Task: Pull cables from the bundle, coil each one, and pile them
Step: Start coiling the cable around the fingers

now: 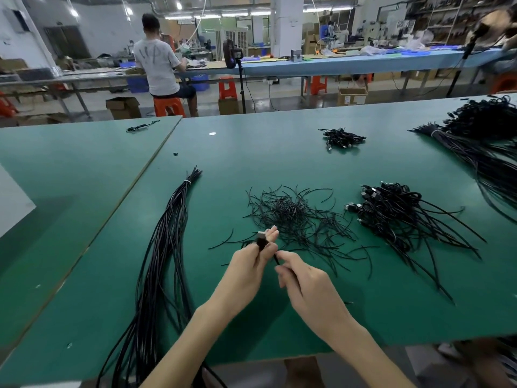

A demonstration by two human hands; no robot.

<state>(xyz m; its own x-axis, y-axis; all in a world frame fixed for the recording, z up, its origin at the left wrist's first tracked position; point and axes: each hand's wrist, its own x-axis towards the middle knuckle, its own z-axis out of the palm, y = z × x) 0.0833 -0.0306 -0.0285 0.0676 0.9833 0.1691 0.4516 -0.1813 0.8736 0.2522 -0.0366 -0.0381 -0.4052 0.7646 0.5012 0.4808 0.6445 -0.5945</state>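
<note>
Black cable (261,242) is gripped in the left hand (251,266), fingers curled round it just under the plug, whose metal tip points far and slightly left. The right hand (306,285) pinches the cord just below, fingers closed on it. Both are over the near middle of the green table (279,155). Left of them lies the bundle (167,233), its long axis near to far, tied at the far end. The pile of coiled cables (391,212) sits to the right.

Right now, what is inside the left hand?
The left hand grips a black plug, its silver tip poking out on top. The right hand pinches the cable just below. Whatever cable lies in the left palm is covered.
</note>
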